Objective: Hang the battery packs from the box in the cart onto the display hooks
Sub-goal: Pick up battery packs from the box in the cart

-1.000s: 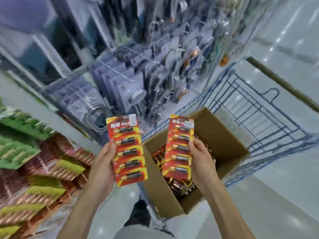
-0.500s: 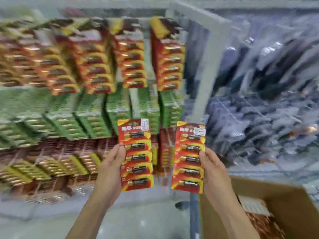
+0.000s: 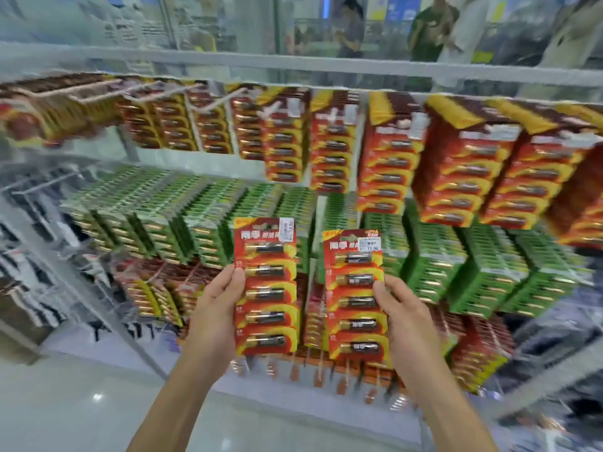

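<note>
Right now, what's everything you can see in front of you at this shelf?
Left battery pack: one, red and yellow, held before the green row.
Right battery pack: one, red and yellow, beside it.
Red hanging packs: many stacks, red and yellow, top row.
Green hanging packs: many stacks, green, middle row.
Lower packs: several stacks, red, bottom row, blurred.
Rack bar: one, white, across the top.
People: a few, behind the rack, blurred.
Floor: pale, glossy, lower left.
Left hand: one, grips left pack's edge.
Right hand: one, grips right pack's edge.

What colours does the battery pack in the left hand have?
The battery pack is red with yellow curved bands and black batteries; head view shows it best.
</note>
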